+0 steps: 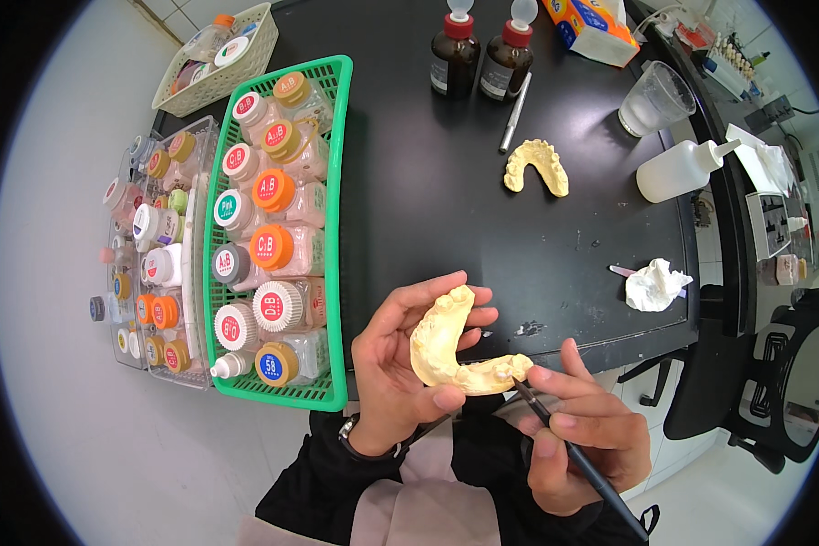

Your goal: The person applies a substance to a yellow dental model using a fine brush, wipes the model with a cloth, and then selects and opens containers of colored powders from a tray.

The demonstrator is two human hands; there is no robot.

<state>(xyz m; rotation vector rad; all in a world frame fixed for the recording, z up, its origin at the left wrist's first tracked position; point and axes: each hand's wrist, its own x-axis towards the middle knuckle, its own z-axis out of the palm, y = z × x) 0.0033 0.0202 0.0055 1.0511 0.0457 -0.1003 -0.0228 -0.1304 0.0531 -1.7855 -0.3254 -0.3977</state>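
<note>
A cream-yellow dental cast (437,350), curved like a horseshoe, rests in my left hand (389,364). The thumb presses on its near edge, and the other fingers support it from behind. My right hand (591,437) grips a dark, slim-handled brush (584,466) between thumb and fingers. Its tip touches or nearly touches the cast's right end, where a small whitish-pink patch shows. The tip itself is too small to make out well. Farther back on the black table lies a second yellow dental cast (537,166), apart from both hands.
A green basket (344,182) of lidded powder jars stands at left, beside a clear organizer (211,164) and a cream basket (262,64). Brown dropper bottles (453,64), a metal tool (516,114), a plastic cup (655,100), a white squeeze bottle (678,171) and crumpled tissue (655,285) occupy the table.
</note>
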